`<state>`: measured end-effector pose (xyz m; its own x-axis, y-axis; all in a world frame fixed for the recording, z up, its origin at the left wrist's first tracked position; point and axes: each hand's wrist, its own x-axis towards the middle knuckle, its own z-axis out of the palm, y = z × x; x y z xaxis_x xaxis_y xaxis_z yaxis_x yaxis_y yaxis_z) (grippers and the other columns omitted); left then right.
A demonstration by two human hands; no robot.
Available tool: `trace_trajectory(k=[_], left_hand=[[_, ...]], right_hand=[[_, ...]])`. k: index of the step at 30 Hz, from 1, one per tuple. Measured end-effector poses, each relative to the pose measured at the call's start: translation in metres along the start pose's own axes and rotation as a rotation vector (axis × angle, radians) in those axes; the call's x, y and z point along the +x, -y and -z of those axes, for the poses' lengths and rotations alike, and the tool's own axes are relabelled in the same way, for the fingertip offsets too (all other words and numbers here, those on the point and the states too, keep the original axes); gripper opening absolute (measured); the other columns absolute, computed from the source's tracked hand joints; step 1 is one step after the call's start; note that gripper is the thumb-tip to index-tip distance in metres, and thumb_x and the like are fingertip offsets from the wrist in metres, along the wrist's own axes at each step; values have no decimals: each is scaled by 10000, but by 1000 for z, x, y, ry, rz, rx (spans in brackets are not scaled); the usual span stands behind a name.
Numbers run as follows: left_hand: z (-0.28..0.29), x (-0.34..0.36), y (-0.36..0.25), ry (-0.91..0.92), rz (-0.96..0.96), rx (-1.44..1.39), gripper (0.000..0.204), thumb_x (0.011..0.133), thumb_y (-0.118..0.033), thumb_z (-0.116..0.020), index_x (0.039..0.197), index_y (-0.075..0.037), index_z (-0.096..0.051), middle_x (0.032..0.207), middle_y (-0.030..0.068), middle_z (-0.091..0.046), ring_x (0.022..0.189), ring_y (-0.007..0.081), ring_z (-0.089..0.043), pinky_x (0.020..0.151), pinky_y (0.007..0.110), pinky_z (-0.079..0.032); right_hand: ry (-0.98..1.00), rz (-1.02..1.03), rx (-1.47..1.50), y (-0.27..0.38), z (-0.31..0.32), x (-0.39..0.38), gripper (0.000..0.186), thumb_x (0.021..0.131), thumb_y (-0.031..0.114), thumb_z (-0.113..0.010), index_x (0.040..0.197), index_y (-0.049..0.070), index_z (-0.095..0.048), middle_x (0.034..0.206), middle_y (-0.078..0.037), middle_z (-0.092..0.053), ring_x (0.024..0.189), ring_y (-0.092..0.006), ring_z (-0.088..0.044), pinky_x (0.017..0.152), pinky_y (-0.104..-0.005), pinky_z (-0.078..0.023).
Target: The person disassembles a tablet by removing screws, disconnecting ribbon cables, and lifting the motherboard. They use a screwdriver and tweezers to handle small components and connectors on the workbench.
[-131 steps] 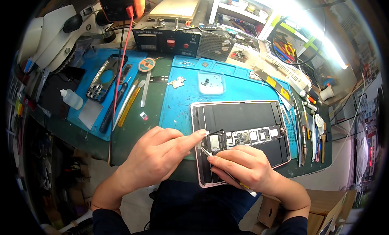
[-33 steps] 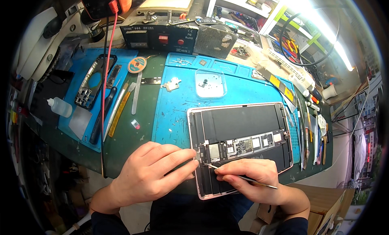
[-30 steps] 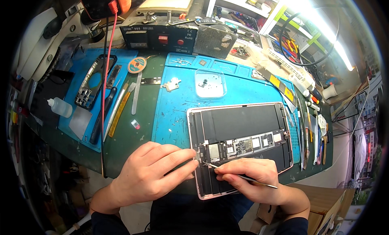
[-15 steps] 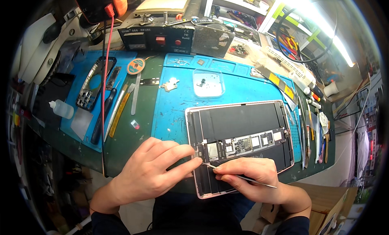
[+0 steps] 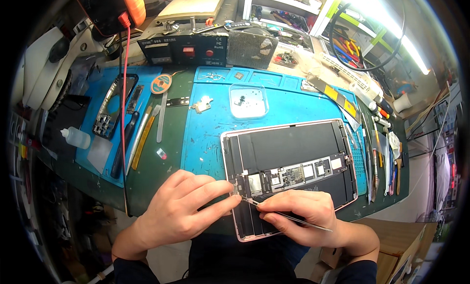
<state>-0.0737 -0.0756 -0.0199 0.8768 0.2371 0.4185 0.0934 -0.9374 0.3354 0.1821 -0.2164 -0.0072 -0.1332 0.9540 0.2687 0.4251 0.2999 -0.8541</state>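
Right hand (image 5: 299, 213) pinching one metal tool (image 5: 306, 222), left hand (image 5: 186, 206) half-curled, grip unclear, at one opened tablet (image 5: 293, 142)

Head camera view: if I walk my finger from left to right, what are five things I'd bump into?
White squeeze bottle → orange spool → silvery metal piece → opened tablet → white spool.

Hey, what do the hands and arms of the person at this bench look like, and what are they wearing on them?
The left hand and right hand are bare, without gloves. The forearms are uncovered too. The left sleeve and right sleeve are dark navy and look plain.
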Motion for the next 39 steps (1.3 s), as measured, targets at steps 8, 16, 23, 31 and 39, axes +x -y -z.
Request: trace_trajectory(k=[8,16,23,31,39], left_hand=[[1,1,0,2,10,-21,372,833,-167,-850,1199,-127,-804,1250,22,-735,1068,218,-689,859,365,-504],[0,1,-1,-17,15,-25,381,819,-146,-852,1196,-115,-800,1254,24,-736,1071,214,-694,853,363,-505],[-4,1,0,-28,-74,101,364,829,-111,-796,1192,-105,-796,1251,27,-735,1054,199,-702,843,353,-515],[0,3,-1,20,-96,156,347,852,-124,-775,1199,-111,-795,1253,19,-729,1067,180,-704,875,342,-531],[1,7,4,6,-140,148,342,856,-124,-742,1196,-105,-769,1227,2,-710,1015,137,-690,798,288,-519]], right_hand=[[-3,23,-30,1,-1,1,280,933,-3,-841,1203,-33,-774,1050,-164,-803,891,-292,-808,748,-353,-651],[1,22,-44,2,-1,2,260,951,-5,-822,1207,-26,-779,1055,-161,-804,902,-289,-809,756,-351,-656],[6,23,-31,1,-1,1,261,950,-3,-824,1206,-25,-778,1073,-154,-800,918,-283,-805,769,-343,-658],[8,32,-45,-1,0,0,254,942,-3,-826,1193,-15,-781,1086,-156,-808,944,-282,-813,799,-344,-669],[20,55,-46,-3,0,-3,262,922,11,-846,1175,-1,-779,1092,-146,-808,942,-292,-812,805,-354,-672]])
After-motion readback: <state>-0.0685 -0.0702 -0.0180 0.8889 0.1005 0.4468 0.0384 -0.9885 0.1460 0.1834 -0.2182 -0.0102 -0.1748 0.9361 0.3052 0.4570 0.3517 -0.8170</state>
